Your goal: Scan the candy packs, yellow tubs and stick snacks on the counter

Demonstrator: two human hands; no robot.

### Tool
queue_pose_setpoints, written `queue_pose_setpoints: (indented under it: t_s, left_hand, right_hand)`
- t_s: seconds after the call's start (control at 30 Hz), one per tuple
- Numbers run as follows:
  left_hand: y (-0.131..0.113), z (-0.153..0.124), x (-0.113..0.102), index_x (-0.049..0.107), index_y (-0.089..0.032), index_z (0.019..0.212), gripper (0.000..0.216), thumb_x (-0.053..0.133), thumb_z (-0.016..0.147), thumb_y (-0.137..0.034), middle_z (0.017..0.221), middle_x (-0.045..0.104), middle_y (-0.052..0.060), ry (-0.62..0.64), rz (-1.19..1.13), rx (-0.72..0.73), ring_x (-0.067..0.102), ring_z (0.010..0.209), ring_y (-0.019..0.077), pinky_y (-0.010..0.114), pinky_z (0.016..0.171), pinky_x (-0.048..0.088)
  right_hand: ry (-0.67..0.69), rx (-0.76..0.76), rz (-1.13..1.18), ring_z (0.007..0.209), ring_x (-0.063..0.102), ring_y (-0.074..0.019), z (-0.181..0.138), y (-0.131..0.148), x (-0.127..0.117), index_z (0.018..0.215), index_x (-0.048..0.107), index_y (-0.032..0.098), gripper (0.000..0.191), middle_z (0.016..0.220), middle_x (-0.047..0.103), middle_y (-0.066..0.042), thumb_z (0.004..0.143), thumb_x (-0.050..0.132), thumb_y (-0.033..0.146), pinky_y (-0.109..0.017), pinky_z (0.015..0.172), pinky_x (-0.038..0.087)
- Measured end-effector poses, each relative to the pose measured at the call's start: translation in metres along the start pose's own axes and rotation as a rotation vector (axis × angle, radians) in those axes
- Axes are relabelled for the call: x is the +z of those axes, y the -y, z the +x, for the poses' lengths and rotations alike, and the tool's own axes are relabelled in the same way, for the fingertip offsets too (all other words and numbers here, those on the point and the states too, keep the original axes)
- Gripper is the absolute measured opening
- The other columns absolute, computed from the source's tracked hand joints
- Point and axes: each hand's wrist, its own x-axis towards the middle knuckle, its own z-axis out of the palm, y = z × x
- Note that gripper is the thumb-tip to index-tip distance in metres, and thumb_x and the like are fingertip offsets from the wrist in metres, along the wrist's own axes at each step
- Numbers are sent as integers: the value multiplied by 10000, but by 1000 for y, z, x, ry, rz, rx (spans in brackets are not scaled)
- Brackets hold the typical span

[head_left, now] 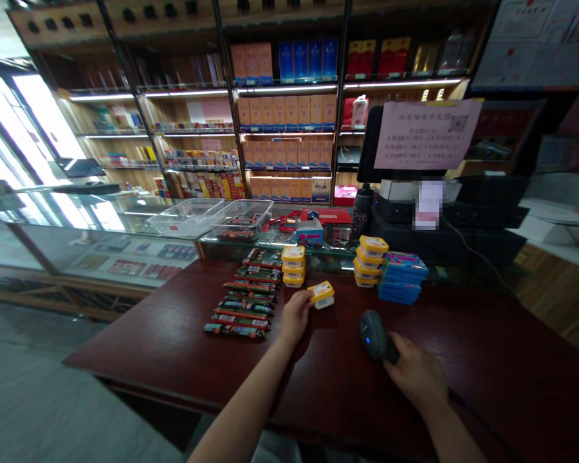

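On a dark red table (332,379), a person's right hand (417,373) wraps a scanner (374,335) by its handle, the head projecting beyond the fingers; the left hand (296,315) pinches a yellow-lidded tub (322,296) by its left side, most of it clear of the fingertips.

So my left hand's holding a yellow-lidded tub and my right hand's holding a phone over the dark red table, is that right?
One thing's off: in the head view, the right hand holds a handheld scanner over the dark red table. The left hand does hold a yellow-lidded tub.
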Motion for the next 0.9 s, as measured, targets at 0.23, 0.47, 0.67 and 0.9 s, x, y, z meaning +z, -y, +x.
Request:
queue_pose_setpoints:
  t_s: [0.23,0.47,0.67,0.9]
  left_hand:
    - [-16,41,-25,617,-225,1028,230,483,858,-146,1115,657,64,-70,28,107,601,1066,177,376,966,483]
    - [-8,123,-70,610,-201,979,249,487,791,-93,1069,655,62,-193,61,224,597,1045,179,354,933,492]
    - [32,140,-74,607,-186,923,265,462,732,-72,997,646,62,-208,47,146,612,967,178,340,840,531]
    - [46,140,-65,600,-188,898,231,473,734,-86,1017,657,68,-155,38,132,607,986,181,357,876,508]
  right_hand:
    - [-36,-24,-4,831,665,-211,-3,-7,8,1082,585,227,299,1026,693,-47,807,469,234,-309,701,455]
    - [-56,-49,-2,828,666,-204,-4,-7,11,1082,588,217,288,999,698,-50,832,448,243,-310,717,466]
    - [-68,-51,31,869,664,-197,-5,-7,13,1066,593,231,300,1059,692,-39,814,432,207,-308,738,467]
    - [-40,-34,71,859,661,-206,-4,-7,13,1060,586,231,295,1023,699,-34,811,428,226,-330,745,470]
